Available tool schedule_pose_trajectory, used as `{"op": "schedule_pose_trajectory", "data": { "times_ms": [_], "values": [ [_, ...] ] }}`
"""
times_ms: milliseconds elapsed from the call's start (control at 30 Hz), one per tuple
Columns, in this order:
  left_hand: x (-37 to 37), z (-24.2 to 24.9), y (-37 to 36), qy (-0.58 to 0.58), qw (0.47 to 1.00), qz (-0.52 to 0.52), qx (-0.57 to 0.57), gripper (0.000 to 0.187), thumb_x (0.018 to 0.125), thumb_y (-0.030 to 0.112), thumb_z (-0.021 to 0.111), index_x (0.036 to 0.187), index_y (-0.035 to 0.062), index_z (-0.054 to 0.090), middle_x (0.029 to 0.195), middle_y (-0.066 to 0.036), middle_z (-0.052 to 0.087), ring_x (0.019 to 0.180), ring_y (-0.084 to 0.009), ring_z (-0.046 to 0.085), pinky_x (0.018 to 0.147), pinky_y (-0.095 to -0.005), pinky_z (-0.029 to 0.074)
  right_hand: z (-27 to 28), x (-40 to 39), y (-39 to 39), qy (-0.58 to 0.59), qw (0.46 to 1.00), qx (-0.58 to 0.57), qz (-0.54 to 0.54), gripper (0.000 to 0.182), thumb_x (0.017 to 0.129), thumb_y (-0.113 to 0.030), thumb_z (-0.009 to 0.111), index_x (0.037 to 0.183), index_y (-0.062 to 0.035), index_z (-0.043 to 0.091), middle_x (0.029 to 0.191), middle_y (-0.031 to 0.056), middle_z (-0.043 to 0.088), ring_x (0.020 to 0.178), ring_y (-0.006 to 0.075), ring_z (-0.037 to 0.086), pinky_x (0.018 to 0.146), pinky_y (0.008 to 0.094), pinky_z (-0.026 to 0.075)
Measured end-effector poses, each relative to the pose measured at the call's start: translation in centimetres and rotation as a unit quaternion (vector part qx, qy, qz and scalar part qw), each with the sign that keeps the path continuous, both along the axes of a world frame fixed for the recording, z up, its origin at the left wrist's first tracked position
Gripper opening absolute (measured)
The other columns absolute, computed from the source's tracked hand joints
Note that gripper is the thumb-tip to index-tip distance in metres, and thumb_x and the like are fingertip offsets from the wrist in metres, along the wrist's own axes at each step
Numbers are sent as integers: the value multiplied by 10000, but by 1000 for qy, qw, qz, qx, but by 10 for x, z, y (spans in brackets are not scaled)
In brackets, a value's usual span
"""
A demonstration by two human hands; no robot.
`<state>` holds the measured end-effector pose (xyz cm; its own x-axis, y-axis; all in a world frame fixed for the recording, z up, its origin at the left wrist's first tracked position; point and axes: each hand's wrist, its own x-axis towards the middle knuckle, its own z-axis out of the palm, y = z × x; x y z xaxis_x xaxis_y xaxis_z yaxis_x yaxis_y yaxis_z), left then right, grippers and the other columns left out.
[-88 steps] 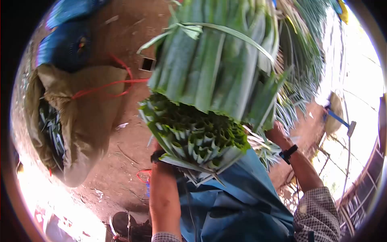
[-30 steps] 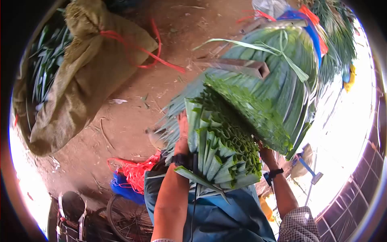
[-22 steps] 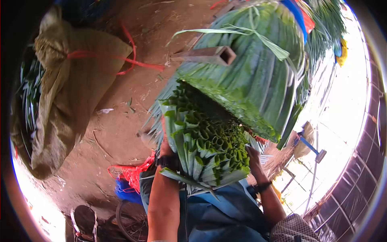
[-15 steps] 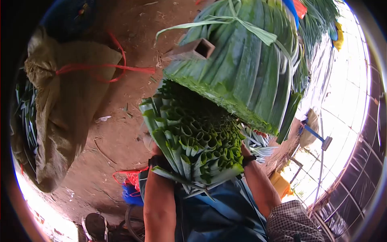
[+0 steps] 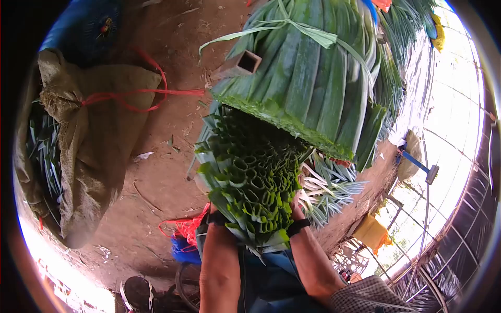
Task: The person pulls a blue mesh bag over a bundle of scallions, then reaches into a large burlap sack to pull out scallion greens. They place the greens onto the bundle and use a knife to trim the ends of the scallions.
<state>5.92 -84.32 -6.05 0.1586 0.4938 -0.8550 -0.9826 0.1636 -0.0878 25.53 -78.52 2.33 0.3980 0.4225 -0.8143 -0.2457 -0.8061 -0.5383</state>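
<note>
Between my hands is a thick bundle of green onions [image 5: 255, 182], its cut hollow leaf ends turned up toward me. My left hand [image 5: 213, 208] is wrapped round its left side, mostly hidden by the leaves. On the other side my right hand [image 5: 297, 202] grips the bundle, its fingers largely out of sight. Just beyond stands a bigger tied bundle of green onions [image 5: 308, 78], cut flat across its leaf ends and overhanging the far part of the held one. A pale leaf strip [image 5: 313, 34] is knotted round it.
A square hollow post end [image 5: 247, 62] juts out beside the big bundle. Loose green onions [image 5: 331, 182] lie on the ground at right. On the left is a burlap sack [image 5: 99, 135] with red twine [image 5: 125, 96]. A blue-handled tool [image 5: 417, 161] and yellow container [image 5: 371, 233] are farther right.
The held bundle has tipped so its cut ends face me more, and both hands have shifted with it. More of the loose onions shows at right. The view has moved slightly.
</note>
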Motion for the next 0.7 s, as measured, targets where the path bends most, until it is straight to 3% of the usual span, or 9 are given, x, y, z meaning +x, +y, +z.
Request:
{"op": "schedule_pose_trajectory", "data": {
  "times_ms": [267,700],
  "values": [
    [29,21,2,-24,999,11,-25,466,1013,446,491,1276,74,586,1146,-85,668,964,-228,659,837,-381,556,-16,-11,13,34,999,5,-34,327,975,-316,542,1140,-38,593,1014,107,622,939,213,590,855,366,464],
    [4,5,8,-7,1000,-5,-12,469,1011,439,500,1289,70,578,1162,-90,665,976,-228,660,845,-380,557,-13,-14,28,54,998,-2,-24,385,984,-359,519,1213,-51,549,1094,100,603,999,225,581,899,372,457]
  ]
}}
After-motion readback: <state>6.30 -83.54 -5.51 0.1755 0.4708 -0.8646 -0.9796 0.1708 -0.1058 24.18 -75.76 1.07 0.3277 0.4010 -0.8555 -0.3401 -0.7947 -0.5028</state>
